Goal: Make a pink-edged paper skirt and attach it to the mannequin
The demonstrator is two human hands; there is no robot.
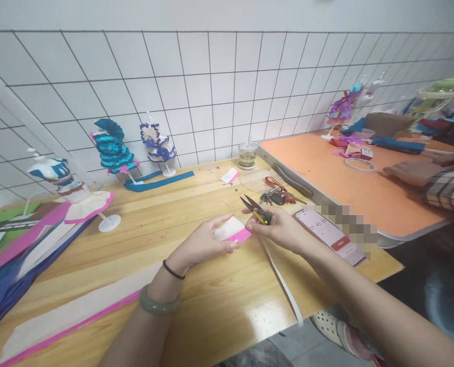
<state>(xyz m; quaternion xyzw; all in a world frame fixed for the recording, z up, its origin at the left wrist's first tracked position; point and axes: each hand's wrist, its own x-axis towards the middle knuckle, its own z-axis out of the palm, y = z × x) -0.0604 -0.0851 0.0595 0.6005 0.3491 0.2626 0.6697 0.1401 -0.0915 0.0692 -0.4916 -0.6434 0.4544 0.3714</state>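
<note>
My left hand pinches a small folded piece of white and pink crepe paper just above the wooden table. In my right hand is a pair of dark-bladed scissors, blades pointing up and left, away from the paper. The right fingertips also touch the paper's right corner. A long white and pink crepe paper strip lies under my left forearm. From near my hands a narrow white strip runs to the table's front edge. A smaller white and pink piece lies farther back.
Small dress forms in paper dresses, one teal, stand along the wall. Keys, a lidded glass cup and a phone are on the right. Crepe sheets lie left. A co-worker's hand rests on the orange table.
</note>
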